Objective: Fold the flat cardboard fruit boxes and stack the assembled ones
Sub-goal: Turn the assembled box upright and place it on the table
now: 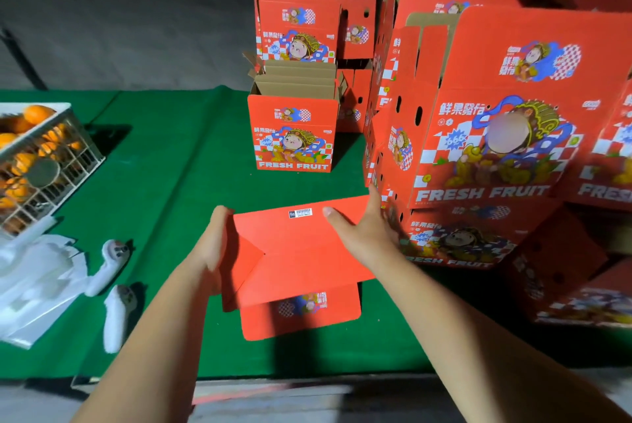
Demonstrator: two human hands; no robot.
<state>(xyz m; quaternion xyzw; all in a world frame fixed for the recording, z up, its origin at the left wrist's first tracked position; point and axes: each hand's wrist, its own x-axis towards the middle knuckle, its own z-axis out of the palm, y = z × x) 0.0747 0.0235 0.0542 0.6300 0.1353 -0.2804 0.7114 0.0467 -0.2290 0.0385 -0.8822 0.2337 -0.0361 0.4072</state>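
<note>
Ok so looking down at the bench from the head cam, both forearms reach forward over the near edge of the green table [171, 166] and meet on a red box [301, 251] lying right in the middle. The left hand [213, 239] is set edge-on against the box's left side, fingers straight and together, pressing along that side rather than wrapping it. The right hand [364, 229] lies flat on top near the far right corner, fingers spread and relaxed, thumb pointing in toward the barcode sticker [300, 213] at the far edge, so it's pressing down, not grabbing. The box itself shows its plain red underside up, with the bottom flaps folded in and their seams running diagonal from the left side and across the middle. One flap [301, 315] with the cartoon print sticks out toward me, flat on the table. Behind it, well apart, there's a stack of assembled boxes [294, 80], two high, the lower one with its brown top flaps open and "FRESH FRUIT" on the front. To the right is a much bigger pile of boxes [496, 135], kind of leaning, with its near corner just beside my right hand. Off on the left edge sits a wire basket [73, 152] of oranges [37, 113], and near it some white foam nets [116, 272] next to a white plastic bag [37, 286].
</note>
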